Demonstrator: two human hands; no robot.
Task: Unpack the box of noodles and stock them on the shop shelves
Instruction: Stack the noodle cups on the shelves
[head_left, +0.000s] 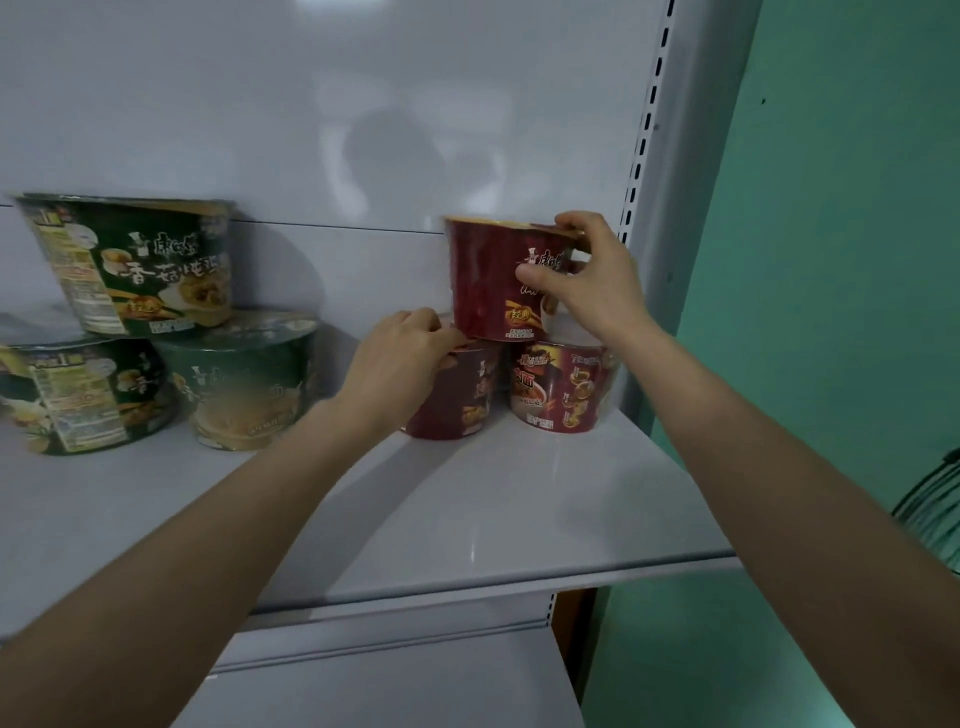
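Right hand grasps top red noodle bowl at rim; left hand steadies lower bowl. Light, crushable; hold by sides.

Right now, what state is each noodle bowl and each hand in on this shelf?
top red bowl: upright, stacked on the two lower red bowls, gripped.
right hand: closed on the top red bowl.
left hand: resting on the lower left red bowl.
lower right red bowl: upright on the shelf.
top green bowl: tilted, stacked on two green bowls, lids sealed.
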